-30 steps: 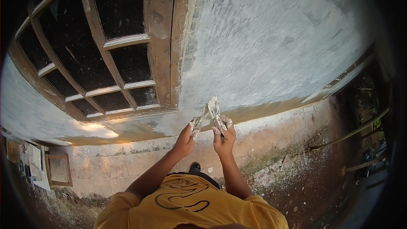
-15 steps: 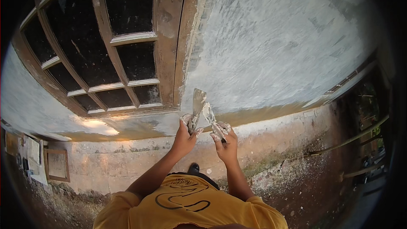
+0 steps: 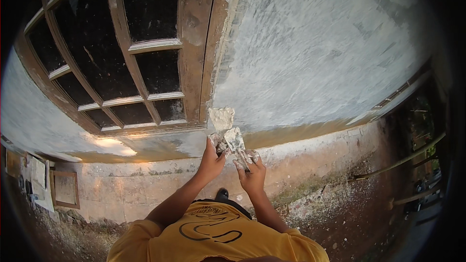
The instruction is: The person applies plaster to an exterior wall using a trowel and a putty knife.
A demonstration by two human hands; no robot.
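Observation:
My left hand [image 3: 213, 157], smeared with pale putty, is closed round a wide putty knife [image 3: 222, 118] whose blade points up toward the wall and carries a thick pale layer. In my right hand [image 3: 252, 172], also smeared, a second putty knife [image 3: 235, 139] is gripped by its handle. Its dirty blade, coated in pale and grey putty, lies close to the lower part of the left one and overlaps it in view; whether they touch I cannot tell. Behind both knives stands the wall [image 3: 310, 63], covered in streaky whitish-grey filler.
A brown wooden window frame [image 3: 192, 43] with dark panes is set in the wall at upper left. A bare ochre strip [image 3: 291, 130] runs along the wall's foot. Below is a stained concrete ledge [image 3: 160, 184]. A small wooden frame [image 3: 65, 189] leans at far left; poles [image 3: 412, 154] stand at right.
The left knife has turned, so its putty-laden face now shows broadly. The right knife has come down and left, its blade now lower across the left knife.

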